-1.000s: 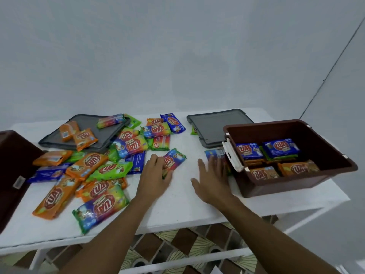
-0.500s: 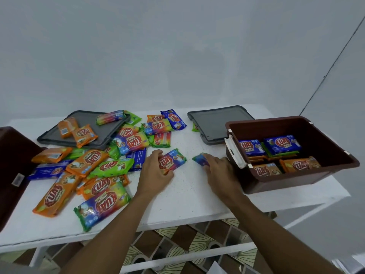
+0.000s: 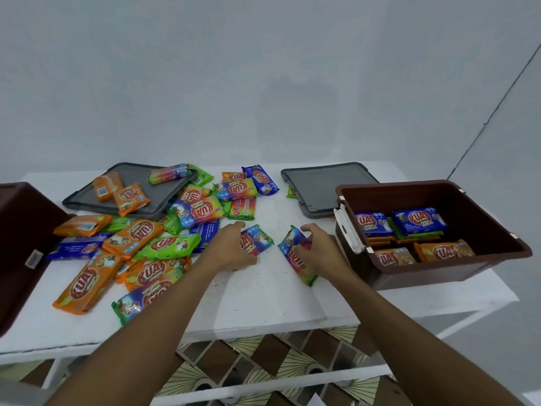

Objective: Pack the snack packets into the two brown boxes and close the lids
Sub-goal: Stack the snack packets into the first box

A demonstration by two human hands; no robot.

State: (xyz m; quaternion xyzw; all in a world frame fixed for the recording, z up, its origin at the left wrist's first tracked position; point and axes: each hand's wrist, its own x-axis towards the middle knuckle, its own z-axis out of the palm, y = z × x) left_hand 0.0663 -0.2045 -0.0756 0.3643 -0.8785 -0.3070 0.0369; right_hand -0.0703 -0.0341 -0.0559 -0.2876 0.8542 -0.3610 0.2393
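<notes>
White tabletop [image 3: 263,300], surface speckled. An open brown box [image 3: 439,268] stands on it at the right end. A grey lid [image 3: 328,186] lies flat just behind the box's left corner, with a green packet [image 3: 291,192] tucked partly under its far-left edge. Just left of the box, a multicoloured packet [image 3: 292,253] stands tilted on its edge; a rainbow packet [image 3: 257,240] lies flat beside that. Further left of the box, loose snack packets [image 3: 133,238] lie heaped and overlapping. A second grey lid [image 3: 87,197] lies behind the heap. A second brown box [image 3: 20,244] sits at the end opposite the open box, partly out of view.
</notes>
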